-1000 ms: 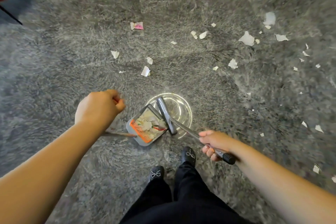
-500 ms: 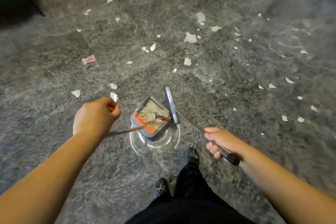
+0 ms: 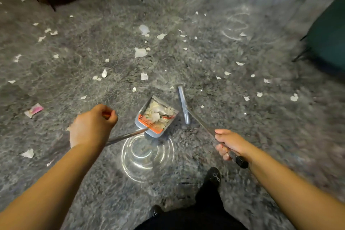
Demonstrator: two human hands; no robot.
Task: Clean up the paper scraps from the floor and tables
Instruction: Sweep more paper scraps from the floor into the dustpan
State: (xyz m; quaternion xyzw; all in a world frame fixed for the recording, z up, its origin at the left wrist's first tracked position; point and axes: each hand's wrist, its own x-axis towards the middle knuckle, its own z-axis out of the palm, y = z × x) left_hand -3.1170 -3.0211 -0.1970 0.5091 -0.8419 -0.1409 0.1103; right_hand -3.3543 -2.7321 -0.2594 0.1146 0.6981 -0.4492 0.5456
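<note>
Dozens of paper scraps [image 3: 140, 52] lie scattered over the grey carpet [image 3: 242, 127], mostly far of the tools and off to the left and right. The left hand [image 3: 91, 125] has its fingers curled tight round the long handle of the dustpan [image 3: 155, 116], which already carries a heap of scraps. The right hand [image 3: 230, 144] grips the broom [image 3: 183, 105] handle, its head just right of the pan. To sweep well, I judge the pan lip should press flat into the pile while short strokes drag the nearest scraps in, since shaggy fibres may snag them.
</note>
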